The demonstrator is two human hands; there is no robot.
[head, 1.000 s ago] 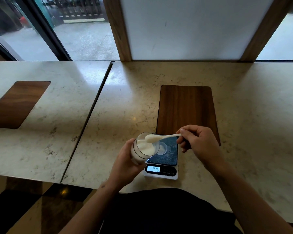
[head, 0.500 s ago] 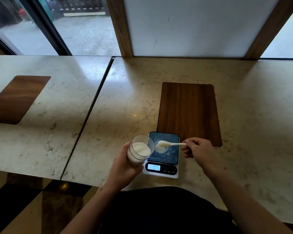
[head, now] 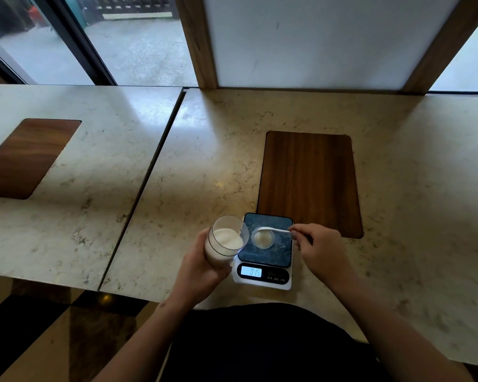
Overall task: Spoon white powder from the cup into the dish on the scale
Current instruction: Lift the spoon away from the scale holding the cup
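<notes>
Nearest to me, a dark garment (head: 260,340) filled the bottom of the view, with both bare forearms reaching forward from it over the marble counter (head: 204,161). My left hand (head: 202,268) was wrapped around the lower part of the clear cup (head: 225,241), gripping it firmly and tilting it with its mouth leaning toward the scale (head: 262,260). White powder (head: 228,241) lay inside the cup, banked against the lower side. The cup's rim sat just beside the left edge of the scale's dark platform, overlapping it slightly from my angle.

The scale stood near the counter's front edge, its lit display (head: 251,272) facing me; the digits seemed to read 015, though I could not be sure. On the platform sat the small clear dish (head: 263,238), with a pale patch of powder in its bottom.

My right hand (head: 319,250) was closed in a pinch on the handle end of the white spoon (head: 273,230), fingers curled, at the scale's right side. The spoon stretched leftward with its bowl over the far rim of the dish; whether it touched the rim I could not tell.

Beyond the scale, a dark wooden inlay (head: 309,183) was set into the counter. A second inlay (head: 25,158) lay in the neighbouring slab to the left, across a narrow seam. Farthest off stood wooden posts (head: 196,42), a white panel (head: 315,37) and windows (head: 138,51).
</notes>
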